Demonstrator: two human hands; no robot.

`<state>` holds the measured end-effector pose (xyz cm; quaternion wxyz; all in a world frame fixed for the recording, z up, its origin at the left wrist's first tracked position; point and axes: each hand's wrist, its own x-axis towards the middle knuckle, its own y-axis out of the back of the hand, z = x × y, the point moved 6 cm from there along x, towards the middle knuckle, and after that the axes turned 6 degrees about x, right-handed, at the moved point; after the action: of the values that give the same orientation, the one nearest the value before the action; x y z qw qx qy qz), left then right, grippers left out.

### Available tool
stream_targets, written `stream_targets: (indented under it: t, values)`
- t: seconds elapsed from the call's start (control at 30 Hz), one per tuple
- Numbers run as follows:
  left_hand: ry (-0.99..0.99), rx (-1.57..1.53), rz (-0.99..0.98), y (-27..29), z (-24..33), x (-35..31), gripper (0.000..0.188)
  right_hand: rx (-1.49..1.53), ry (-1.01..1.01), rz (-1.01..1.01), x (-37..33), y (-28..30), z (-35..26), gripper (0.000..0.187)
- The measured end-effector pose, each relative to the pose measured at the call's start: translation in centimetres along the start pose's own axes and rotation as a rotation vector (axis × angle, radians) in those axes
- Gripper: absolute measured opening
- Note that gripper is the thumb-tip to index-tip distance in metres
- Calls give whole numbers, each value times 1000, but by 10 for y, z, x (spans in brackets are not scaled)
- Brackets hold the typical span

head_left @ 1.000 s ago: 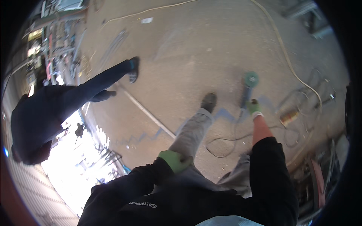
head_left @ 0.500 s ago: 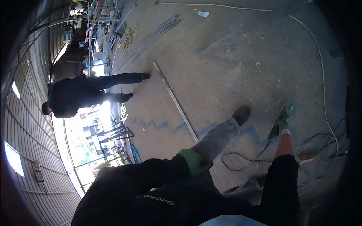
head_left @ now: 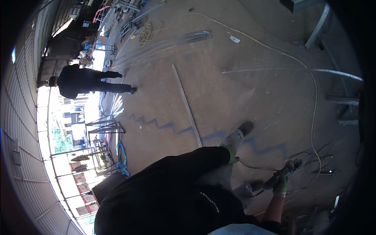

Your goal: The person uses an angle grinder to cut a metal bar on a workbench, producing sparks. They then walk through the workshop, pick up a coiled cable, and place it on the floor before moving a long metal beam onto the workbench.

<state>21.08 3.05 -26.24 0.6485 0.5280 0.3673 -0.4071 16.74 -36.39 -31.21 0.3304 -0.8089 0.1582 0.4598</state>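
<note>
The hands are apart: the green-gloved right hand is wrapped around the body of an angle grinder, held above the concrete floor toward its near right corner, beside looped cables. The left hand rests at the grey trouser leg; whether its fingers grip the cloth, I cannot tell. Beyond, a metal bar crosses a blue zigzag line. A dark-clothed person stands near the floor's left edge.

Daylight glares through the left opening (nearly white), leaving the floor duller
</note>
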Motion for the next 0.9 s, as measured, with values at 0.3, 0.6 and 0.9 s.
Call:
stream_targets:
  t: [0.3,0.6,0.9]
  values:
    - [-89,-359,189,13,-81,-21,61,122,257,-124,-125,-25,-102,39]
    - [530,-582,748,-157,-259,-202,54,150,447,-422,-189,-41,-149,41]
    - [560,-511,115,-437,-198,-294,66,222,467,-439,-287,29,-149,46]
